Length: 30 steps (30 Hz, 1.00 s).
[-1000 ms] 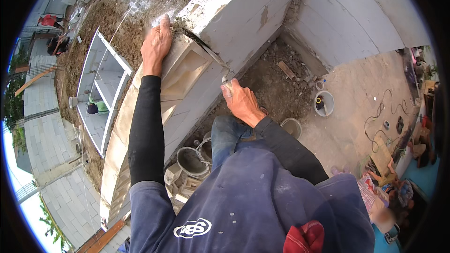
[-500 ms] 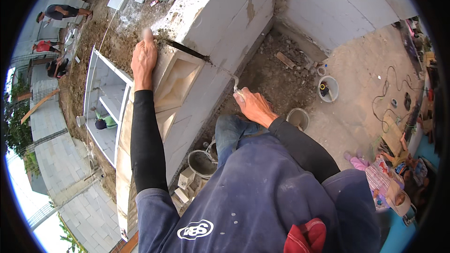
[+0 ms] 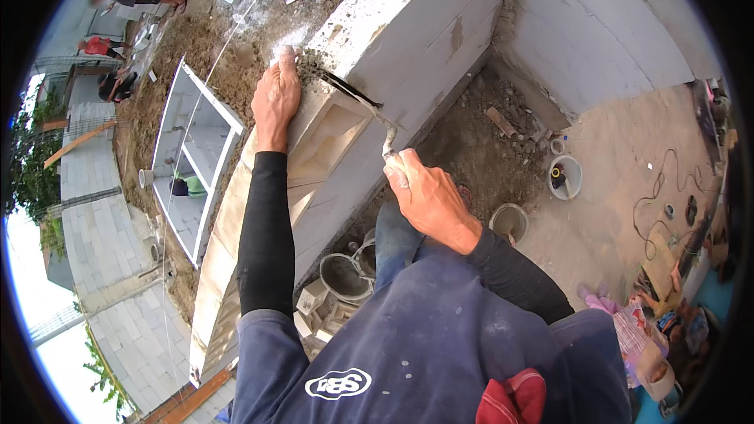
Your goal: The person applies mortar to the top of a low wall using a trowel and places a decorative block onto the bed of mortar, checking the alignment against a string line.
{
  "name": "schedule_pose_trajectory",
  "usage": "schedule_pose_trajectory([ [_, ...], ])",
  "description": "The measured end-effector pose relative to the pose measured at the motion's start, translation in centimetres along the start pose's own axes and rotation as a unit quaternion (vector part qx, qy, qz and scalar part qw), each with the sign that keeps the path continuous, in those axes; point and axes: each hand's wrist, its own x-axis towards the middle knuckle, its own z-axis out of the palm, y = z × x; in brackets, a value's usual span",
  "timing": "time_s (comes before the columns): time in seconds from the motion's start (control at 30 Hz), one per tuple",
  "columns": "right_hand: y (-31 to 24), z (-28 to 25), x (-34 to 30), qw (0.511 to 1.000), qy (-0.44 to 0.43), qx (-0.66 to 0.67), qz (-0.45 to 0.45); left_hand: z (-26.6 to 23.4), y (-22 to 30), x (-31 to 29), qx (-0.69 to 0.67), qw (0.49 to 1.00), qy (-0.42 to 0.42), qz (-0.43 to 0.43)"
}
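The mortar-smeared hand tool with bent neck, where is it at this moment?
The mortar-smeared hand tool is just above centre in the head view, gripped in the right hand, right of the beige, recessed rectangular block.

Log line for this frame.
left hand: on block | right hand: grips tool | tool: at gap between block and wall

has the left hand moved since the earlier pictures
No; judged against the dark gap, the left hand stays at about the same spot on the pale block.
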Motion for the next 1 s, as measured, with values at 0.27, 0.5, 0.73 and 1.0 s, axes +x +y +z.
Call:
schedule_pose_trajectory([
  [0.27,-1.4,2.1,6.2,0.999,0.002,-0.037,0.016,0.1,1.0,0.3,0.007,1.000,-0.013,0.000],
  [0.5,2.2,0.6,-0.7,0.999,0.003,-0.026,0.032,0.1,0.6,-0.3,0.004,1.000,-0.015,0.009],
  [0.73,1.3,0.0,0.1,0.999,-0.012,-0.021,0.037,-0.5,0.5,-0.5,-0.064,0.997,-0.039,-0.003],
  [1.0,1.1,0.9,5.7,0.997,-0.043,-0.050,0.049,0.3,1.7,-0.3,-0.027,0.998,-0.050,0.005],
])
